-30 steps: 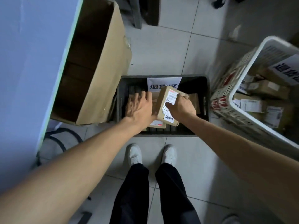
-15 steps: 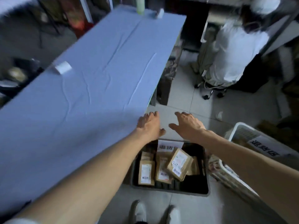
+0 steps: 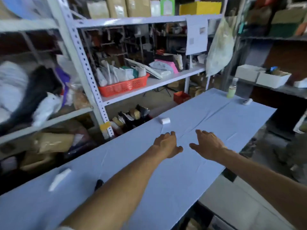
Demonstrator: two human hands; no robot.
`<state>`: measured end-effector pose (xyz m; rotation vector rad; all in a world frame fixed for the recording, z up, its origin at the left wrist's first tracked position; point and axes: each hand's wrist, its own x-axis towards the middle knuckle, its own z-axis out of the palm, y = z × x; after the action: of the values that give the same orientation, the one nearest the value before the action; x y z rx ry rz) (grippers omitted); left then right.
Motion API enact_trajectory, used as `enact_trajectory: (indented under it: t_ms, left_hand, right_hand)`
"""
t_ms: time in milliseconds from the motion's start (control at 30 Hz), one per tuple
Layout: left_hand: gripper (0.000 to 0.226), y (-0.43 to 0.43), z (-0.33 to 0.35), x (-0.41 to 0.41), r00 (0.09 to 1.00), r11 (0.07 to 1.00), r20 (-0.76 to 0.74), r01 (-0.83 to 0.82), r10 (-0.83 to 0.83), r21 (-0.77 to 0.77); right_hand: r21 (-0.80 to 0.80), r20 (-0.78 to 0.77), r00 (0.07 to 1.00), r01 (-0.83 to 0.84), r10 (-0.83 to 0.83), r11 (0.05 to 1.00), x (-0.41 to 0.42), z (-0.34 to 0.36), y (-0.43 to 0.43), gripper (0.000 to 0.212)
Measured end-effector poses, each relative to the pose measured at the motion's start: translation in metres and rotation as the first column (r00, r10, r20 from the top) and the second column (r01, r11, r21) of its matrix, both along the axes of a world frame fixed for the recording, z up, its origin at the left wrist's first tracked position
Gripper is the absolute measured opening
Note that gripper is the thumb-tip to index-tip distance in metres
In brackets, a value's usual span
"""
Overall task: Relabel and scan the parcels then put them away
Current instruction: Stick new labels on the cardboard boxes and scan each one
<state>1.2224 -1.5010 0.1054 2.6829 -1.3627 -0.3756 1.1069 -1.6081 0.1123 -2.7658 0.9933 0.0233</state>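
Note:
My left hand (image 3: 167,144) and my right hand (image 3: 206,145) hover side by side over the middle of the blue-covered table (image 3: 149,188), both with relaxed fingers and holding nothing. A small white label roll (image 3: 165,120) lies on the cloth just beyond my left hand. Another white object (image 3: 59,179), blurred, lies near the table's left end, and a small dark object (image 3: 99,184) shows beside my left forearm. No parcel is in view.
Metal shelving (image 3: 93,83) packed with bags, boxes and a red basket (image 3: 124,85) runs behind the table. A clear bottle (image 3: 232,88) and a small white item (image 3: 247,101) stand at the table's far end. White boxes (image 3: 265,77) sit on a shelf at right.
My right hand let go of the parcel in the black floor crate. Both hands rose empty and my view swung up from the floor to the table and shelves.

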Motion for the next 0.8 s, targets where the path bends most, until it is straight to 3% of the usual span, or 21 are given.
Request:
enact_trajectory:
  t_ms: [133,200,300,400,567,667,800]
  left_hand:
    - [0.074,0.121,-0.001,0.041,0.953,0.954,-0.052,-0.298,0.299,0.029]
    - [0.068,0.191,-0.01,0.047,0.897,0.9,-0.076,-0.436,0.435,-0.006]
    - [0.057,0.297,-0.024,0.045,0.807,0.801,-0.1,-0.591,0.583,-0.098]
    - [0.068,0.392,-0.033,0.031,0.66,0.662,-0.156,-0.748,0.735,-0.047]
    - [0.071,0.519,-0.043,0.01,0.457,0.465,-0.158,-0.885,0.875,0.015]
    - [0.078,0.575,-0.045,0.007,0.384,0.397,-0.158,-0.915,0.91,0.064]
    - [0.077,0.621,-0.046,0.02,0.367,0.38,-0.132,-0.92,0.921,0.094]
  right_hand:
    - [0.054,0.023,0.949,-0.316,0.315,0.947,0.069,-0.001,0.09,0.046]
    - [0.087,0.032,0.893,-0.451,0.45,0.888,0.094,-0.005,0.147,0.05]
    - [0.12,0.009,0.763,-0.642,0.646,0.757,0.121,-0.016,0.238,0.054]
    - [0.142,-0.005,0.615,-0.78,0.788,0.609,0.136,-0.023,0.325,0.054]
    - [0.156,-0.027,0.436,-0.887,0.899,0.435,0.155,-0.019,0.448,0.057]
    - [0.164,-0.043,0.398,-0.902,0.916,0.4,0.168,-0.016,0.504,0.062]
    - [0.168,-0.042,0.413,-0.895,0.91,0.414,0.192,-0.008,0.553,0.06]
